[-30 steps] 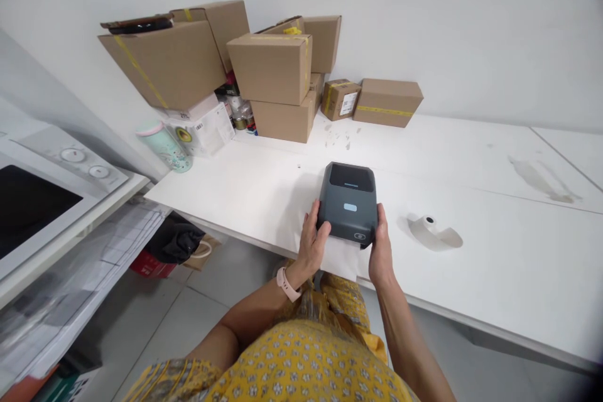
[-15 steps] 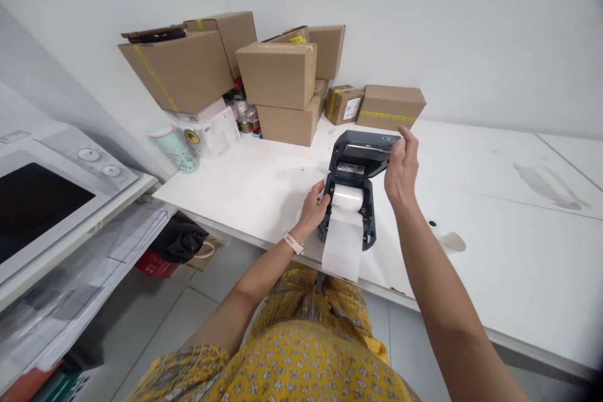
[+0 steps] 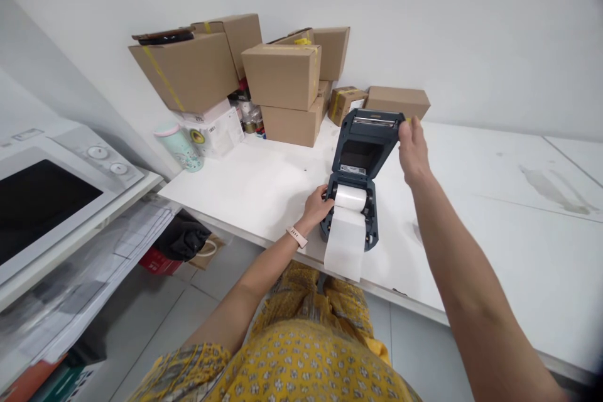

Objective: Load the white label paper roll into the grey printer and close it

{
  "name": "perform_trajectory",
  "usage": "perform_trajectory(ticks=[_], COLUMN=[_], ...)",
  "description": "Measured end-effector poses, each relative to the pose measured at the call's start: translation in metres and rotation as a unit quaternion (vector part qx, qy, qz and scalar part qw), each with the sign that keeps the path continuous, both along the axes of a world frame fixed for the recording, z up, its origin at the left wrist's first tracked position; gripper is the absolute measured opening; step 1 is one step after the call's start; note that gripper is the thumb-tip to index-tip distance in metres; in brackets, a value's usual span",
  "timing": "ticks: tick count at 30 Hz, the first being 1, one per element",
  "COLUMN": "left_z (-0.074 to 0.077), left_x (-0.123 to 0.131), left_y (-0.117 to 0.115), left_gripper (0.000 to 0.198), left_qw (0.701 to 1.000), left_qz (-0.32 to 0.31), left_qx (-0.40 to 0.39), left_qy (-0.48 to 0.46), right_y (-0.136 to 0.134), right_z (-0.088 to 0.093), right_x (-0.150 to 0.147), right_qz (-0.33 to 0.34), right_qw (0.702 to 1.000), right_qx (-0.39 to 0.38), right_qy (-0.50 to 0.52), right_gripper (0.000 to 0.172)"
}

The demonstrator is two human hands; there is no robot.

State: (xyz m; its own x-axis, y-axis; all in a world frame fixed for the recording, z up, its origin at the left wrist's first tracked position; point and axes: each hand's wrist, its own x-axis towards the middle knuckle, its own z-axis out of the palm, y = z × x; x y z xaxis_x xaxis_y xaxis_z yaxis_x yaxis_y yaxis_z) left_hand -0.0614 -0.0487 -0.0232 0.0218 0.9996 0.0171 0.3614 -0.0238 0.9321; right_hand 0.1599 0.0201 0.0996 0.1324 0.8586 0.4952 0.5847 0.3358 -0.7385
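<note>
A dark grey label printer [image 3: 372,235] stands near the table's front edge with its lid [image 3: 362,135] raised. Inside it lies a white paper roll [image 3: 351,198], and a strip of white paper [image 3: 345,245] runs out over the front. My left hand [image 3: 316,206] grips the printer's left side, its fingertips partly hidden behind the edge. The upper right corner of the lid is held by my right hand [image 3: 413,149].
Stacked cardboard boxes [image 3: 282,75] stand at the back left, with two low boxes [image 3: 398,99] beside them. A mint tumbler [image 3: 179,147] is at the table's left end. A microwave [image 3: 56,188] sits further left. Behind my right wrist is a small pale item, partly hidden.
The lid has swung further up and back, with my right hand still on its corner. My left hand has stayed at the printer's side. The view has shifted slightly.
</note>
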Motion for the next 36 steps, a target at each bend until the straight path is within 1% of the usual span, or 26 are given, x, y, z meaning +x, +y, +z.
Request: perform_trajectory(ticks=[1, 2, 3, 5, 6, 7, 8, 9, 10, 11, 14, 16, 20, 22, 24, 26, 27, 29, 31, 33, 36], left_z=[0.001, 0.001, 0.002, 0.004, 0.005, 0.006, 0.008, 0.010, 0.012, 0.014, 0.017, 0.018, 0.016, 0.015, 0.014, 0.015, 0.015, 0.015, 0.015, 0.015, 0.014], left_x=[0.001, 0.002, 0.003, 0.005, 0.006, 0.006, 0.007, 0.007, 0.008, 0.008, 0.009, 0.009, 0.010, 0.010, 0.009, 0.009, 0.008, 0.008, 0.007, 0.008, 0.009], left_y=[0.002, 0.003, 0.004, 0.005, 0.005, 0.005, 0.005, 0.005, 0.005, 0.004, 0.005, 0.005, 0.006, 0.005, 0.004, 0.003, 0.003, 0.002, 0.001, 0.001, 0.002], left_gripper=[0.057, 0.057, 0.058, 0.058, 0.058, 0.058, 0.058, 0.057, 0.057, 0.056, 0.056, 0.056, 0.055, 0.055, 0.054, 0.053, 0.053, 0.053, 0.055, 0.056, 0.057], left_qw=[1.000, 1.000, 1.000, 1.000, 1.000, 1.000, 1.000, 0.999, 0.999, 0.998, 0.994, 0.993, 0.994, 0.994, 0.995, 0.994, 0.994, 0.995, 0.996, 0.996, 0.995], left_qz=[-0.001, -0.001, 0.000, 0.008, 0.012, 0.014, 0.013, 0.009, 0.004, -0.001, -0.002, 0.003, 0.004, 0.007, 0.010, 0.013, 0.012, 0.009, 0.007, 0.007, 0.013], left_qx=[0.001, 0.002, 0.004, 0.002, 0.000, 0.000, 0.001, 0.002, 0.003, 0.003, -0.001, 0.000, 0.007, 0.008, 0.010, 0.013, 0.014, 0.014, 0.013, 0.011, 0.010], left_qy=[0.002, 0.004, 0.005, 0.009, 0.012, 0.017, 0.025, 0.036, 0.049, 0.063, 0.106, 0.117, 0.112, 0.106, 0.103, 0.105, 0.104, 0.096, 0.088, 0.086, 0.094], right_y=[-0.012, -0.023, -0.034, -0.046, -0.048, -0.047, -0.043, -0.038, -0.032, -0.026, -0.013, -0.008, -0.004, -0.003, -0.003, -0.007, -0.011, -0.022, -0.034, -0.046, -0.054], right_z=[-0.008, -0.017, -0.027, -0.046, -0.053, -0.059, -0.063, -0.065, -0.066, -0.066, -0.062, -0.061, -0.057, -0.051, -0.040, -0.027, -0.019, -0.006, 0.002, 0.003, -0.008], right_x=[-0.003, -0.006, -0.011, -0.019, -0.023, -0.026, -0.028, -0.031, -0.033, -0.036, -0.045, -0.050, -0.055, -0.055, -0.054, -0.049, -0.044, -0.028, -0.003, 0.028, 0.075], right_qz=[-0.045, -0.064, -0.056, 0.044, 0.100, 0.148, 0.180, 0.196, 0.207, 0.215, 0.231, 0.236, 0.255, 0.275, 0.304, 0.334, 0.351, 0.385, 0.404, 0.389, 0.333], right_qw=[0.998, 0.997, 0.998, 0.998, 0.986, 0.964, 0.936, 0.908, 0.883, 0.865, 0.837, 0.822, 0.802, 0.795, 0.788, 0.788, 0.792, 0.810, 0.839, 0.872, 0.908], right_qx=[0.012, 0.022, 0.021, -0.032, -0.077, -0.127, -0.174, -0.211, -0.241, -0.263, -0.292, -0.304, -0.319, -0.325, -0.333, -0.338, -0.337, -0.324, -0.299, -0.274, -0.252], right_qy=[0.032, 0.041, 0.034, -0.042, -0.106, -0.180, -0.249, -0.304, -0.345, -0.370, -0.402, -0.420, -0.435, -0.431, -0.419, -0.393, -0.369, -0.301, -0.209, -0.115, -0.018], right_gripper=[0.064, 0.060, 0.054, 0.046, 0.047, 0.051, 0.058, 0.063, 0.068, 0.072, 0.083, 0.087, 0.080, 0.075, 0.067, 0.060, 0.059, 0.063, 0.071, 0.078, 0.075])
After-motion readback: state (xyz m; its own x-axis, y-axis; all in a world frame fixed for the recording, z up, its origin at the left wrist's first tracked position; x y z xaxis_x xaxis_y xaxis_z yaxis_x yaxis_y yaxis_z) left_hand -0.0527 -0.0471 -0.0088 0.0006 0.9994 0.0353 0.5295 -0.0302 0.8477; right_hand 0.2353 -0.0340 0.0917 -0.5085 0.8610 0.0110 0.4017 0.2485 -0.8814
